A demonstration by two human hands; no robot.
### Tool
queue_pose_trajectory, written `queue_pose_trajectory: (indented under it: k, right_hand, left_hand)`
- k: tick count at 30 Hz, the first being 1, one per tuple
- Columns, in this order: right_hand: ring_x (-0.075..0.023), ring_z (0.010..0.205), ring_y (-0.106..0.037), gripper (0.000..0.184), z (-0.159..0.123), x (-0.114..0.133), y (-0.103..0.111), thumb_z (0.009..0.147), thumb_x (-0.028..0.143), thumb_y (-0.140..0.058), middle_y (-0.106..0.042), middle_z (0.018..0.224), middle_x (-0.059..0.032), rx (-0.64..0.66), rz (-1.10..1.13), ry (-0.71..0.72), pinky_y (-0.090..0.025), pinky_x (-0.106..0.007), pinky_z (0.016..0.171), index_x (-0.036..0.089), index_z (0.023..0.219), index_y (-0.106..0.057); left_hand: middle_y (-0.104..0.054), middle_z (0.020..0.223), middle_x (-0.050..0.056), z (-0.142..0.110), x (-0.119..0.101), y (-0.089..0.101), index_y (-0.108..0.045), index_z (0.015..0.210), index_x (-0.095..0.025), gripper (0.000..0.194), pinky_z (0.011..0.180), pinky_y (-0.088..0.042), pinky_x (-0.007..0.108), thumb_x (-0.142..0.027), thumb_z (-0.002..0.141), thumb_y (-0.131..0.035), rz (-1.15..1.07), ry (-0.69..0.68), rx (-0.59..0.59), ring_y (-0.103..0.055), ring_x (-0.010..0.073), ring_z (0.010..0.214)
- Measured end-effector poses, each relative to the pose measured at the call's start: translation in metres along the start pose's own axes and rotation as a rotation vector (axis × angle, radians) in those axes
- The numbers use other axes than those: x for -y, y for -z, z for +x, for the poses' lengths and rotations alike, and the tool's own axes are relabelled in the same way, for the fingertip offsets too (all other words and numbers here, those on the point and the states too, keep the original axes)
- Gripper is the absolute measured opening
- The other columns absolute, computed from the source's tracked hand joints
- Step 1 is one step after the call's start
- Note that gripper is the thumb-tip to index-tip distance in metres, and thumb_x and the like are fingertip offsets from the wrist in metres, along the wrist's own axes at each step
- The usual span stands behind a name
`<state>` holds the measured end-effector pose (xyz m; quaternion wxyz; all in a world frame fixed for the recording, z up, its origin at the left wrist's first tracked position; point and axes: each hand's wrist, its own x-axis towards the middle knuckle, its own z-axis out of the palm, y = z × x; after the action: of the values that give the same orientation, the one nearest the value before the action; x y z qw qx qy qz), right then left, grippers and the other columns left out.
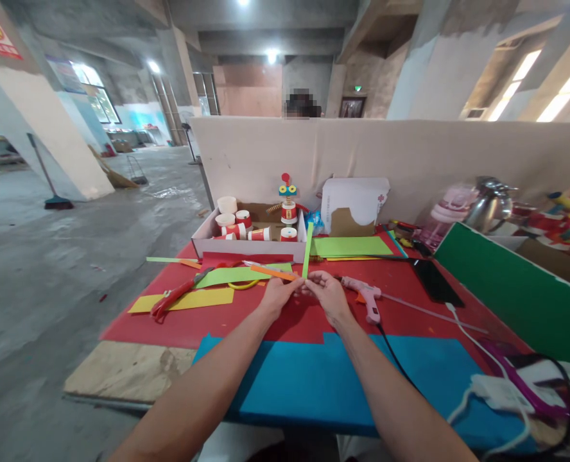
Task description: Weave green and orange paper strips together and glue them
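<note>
My left hand (280, 296) is closed on an orange paper strip (270, 272) that points out to the left. My right hand (328, 295) pinches the lower end of a light green paper strip (308, 250), which stands up and away from me. The two strips meet at my fingertips, roughly at a right angle; the joint itself is hidden. Just right of my right hand lies a pink glue gun (369, 296). To the left, a red-handled cutting tool (172, 300), apparently scissors, rests across yellow paper (208, 299) and green paper (237, 274).
Behind my hands stands a white box (246, 249) with paper cups and a cup figure (289, 208). Green sheets (352, 246) and a phone (436, 282) lie right. Blue sheeting (304, 378) covers the near edge; a power strip (516, 393) and cables lie at lower right.
</note>
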<state>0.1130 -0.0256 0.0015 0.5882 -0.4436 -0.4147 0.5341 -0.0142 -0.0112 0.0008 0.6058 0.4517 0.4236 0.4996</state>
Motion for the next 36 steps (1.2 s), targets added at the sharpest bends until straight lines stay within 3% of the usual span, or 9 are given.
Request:
queue_pose_trajectory:
  k: [7,14,20,27,32,36]
  right_hand:
    - [-0.0141,0.056,-0.062,0.028,0.0008,0.0007,0.002,0.061,0.042,-0.072,-0.065,0.063,0.0008,0.062,-0.203,0.039,-0.053,-0.03,0.062,0.019,0.071,-0.059]
    - [-0.0121,0.049,-0.056,0.026,0.0012,0.0004,0.0049,0.065,0.043,-0.068,-0.059,0.052,0.0039,0.096,-0.288,0.059,-0.049,-0.026,0.054,0.02,0.069,-0.056]
    - [-0.0118,0.051,-0.057,0.029,0.0,0.0024,0.004,0.063,0.044,-0.07,-0.062,0.055,0.0023,0.079,-0.252,0.012,-0.047,-0.024,0.053,0.019,0.07,-0.058]
    - [-0.012,0.055,-0.06,0.034,0.0018,0.0073,0.0088,0.055,0.043,-0.078,-0.065,0.062,0.0013,0.075,-0.153,-0.019,-0.051,-0.026,0.058,0.018,0.071,-0.062]
    - [-0.0131,0.058,-0.063,0.033,0.0007,0.0069,0.0066,0.052,0.039,-0.081,-0.066,0.062,0.0011,0.065,-0.073,-0.034,-0.054,-0.027,0.062,0.018,0.068,-0.061]
    - [-0.0137,0.06,-0.065,0.033,-0.0022,0.0053,-0.0004,0.051,0.036,-0.082,-0.066,0.063,0.0019,-0.002,0.01,-0.03,-0.056,-0.029,0.067,0.018,0.067,-0.059]
  left_hand:
    - [-0.06,0.058,0.001,-0.0004,-0.0031,-0.0022,-0.064,0.065,-0.014,0.029,0.056,-0.043,0.025,-0.036,0.052,-0.079,-0.014,-0.036,-0.102,-0.053,0.0123,0.056]
    - [-0.059,0.057,0.001,-0.001,-0.0021,-0.0017,-0.063,0.062,-0.014,0.031,0.057,-0.041,0.025,-0.038,0.051,-0.078,-0.019,-0.054,-0.063,-0.051,0.0114,0.056]
    - [-0.058,0.057,0.001,0.0003,-0.0026,-0.001,-0.062,0.062,-0.014,0.029,0.058,-0.041,0.026,-0.038,0.053,-0.077,0.006,-0.076,-0.076,-0.05,0.0121,0.056]
    - [-0.061,0.062,0.001,-0.0009,-0.0088,-0.0008,-0.063,0.059,-0.019,0.008,0.062,-0.041,0.025,-0.022,0.061,-0.07,0.274,-0.147,-0.116,-0.053,0.0142,0.061]
    - [-0.065,0.064,0.002,0.0003,-0.0066,0.0006,-0.065,0.063,-0.018,0.008,0.06,-0.043,0.025,-0.023,0.06,-0.071,0.236,-0.115,-0.092,-0.055,0.0148,0.062]
    - [-0.059,0.056,0.001,0.0029,-0.0024,0.0021,-0.059,0.06,-0.015,0.023,0.053,-0.042,0.024,-0.033,0.06,-0.073,0.103,-0.08,-0.007,-0.052,0.0122,0.054]
